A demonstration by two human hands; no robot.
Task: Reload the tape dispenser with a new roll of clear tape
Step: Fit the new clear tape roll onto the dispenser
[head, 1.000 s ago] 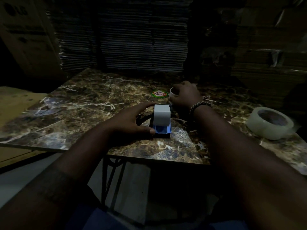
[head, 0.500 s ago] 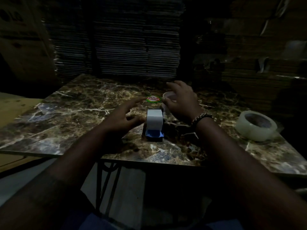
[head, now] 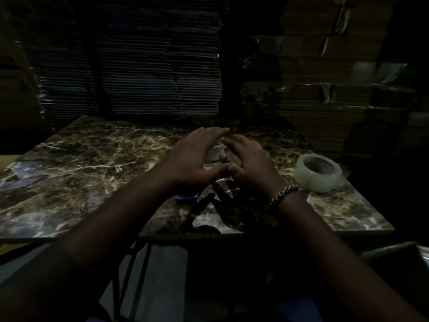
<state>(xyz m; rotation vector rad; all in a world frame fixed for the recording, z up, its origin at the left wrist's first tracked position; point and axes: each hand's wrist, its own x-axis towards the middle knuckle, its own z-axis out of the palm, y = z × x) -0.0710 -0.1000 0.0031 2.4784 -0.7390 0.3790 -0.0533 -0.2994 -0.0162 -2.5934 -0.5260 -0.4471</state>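
Note:
The tape dispenser [head: 185, 196] sits mid-table; only its blue base shows below my left hand [head: 195, 159], which hovers over it with fingers spread. A small white roll [head: 216, 152] stands on the table between my two hands. My right hand [head: 248, 166], a beaded bracelet on its wrist, is spread flat with its fingertips over that roll; I see no grip on it. The thumbs of both hands touch. A large roll of clear tape [head: 318, 171] lies flat near the table's right edge, apart from both hands.
The marble-patterned table [head: 81, 163] ends close to me at its front edge [head: 301, 232]. Stacks of flattened cardboard [head: 151, 66] rise behind it, with taped boxes [head: 325, 77] at the right. It is dim.
My left hand let go of the dispenser and rose over it, fingers spread. My right hand opened over the small white roll and came toward the left hand. The camera tilted down.

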